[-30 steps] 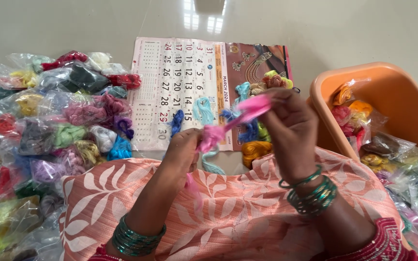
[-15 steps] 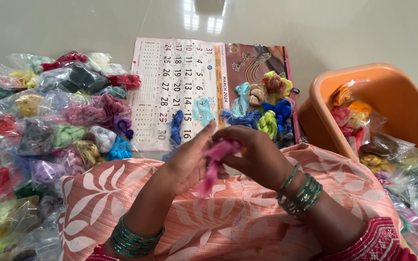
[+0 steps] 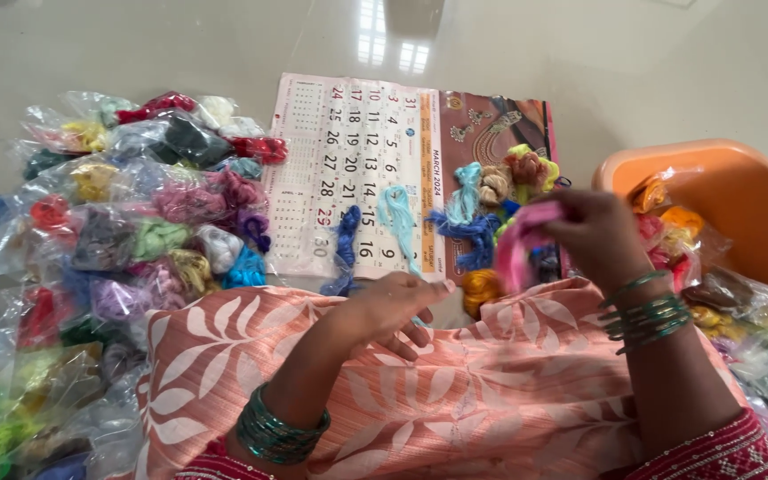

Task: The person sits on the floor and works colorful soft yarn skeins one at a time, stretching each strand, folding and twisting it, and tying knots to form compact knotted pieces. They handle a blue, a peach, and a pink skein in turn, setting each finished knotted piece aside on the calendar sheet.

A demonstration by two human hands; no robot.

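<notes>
My right hand is raised over the right edge of a wall calendar and grips a pink thread skein, which is blurred. My left hand rests on the peach leaf-patterned cloth over my lap, fingers loosely curled and holding nothing. Small skeins lie on the calendar: dark blue, light blue, teal, tan and yellow-green. Green bangles circle both wrists.
A big heap of clear bags with coloured thread fills the floor on the left. An orange plastic tub at the right holds more bagged thread. Pale glossy floor lies beyond the calendar.
The two hands, joined at the pink skein over my lap, have separated. My right hand moved right and away with the skein; my left hand let go and dropped to the cloth.
</notes>
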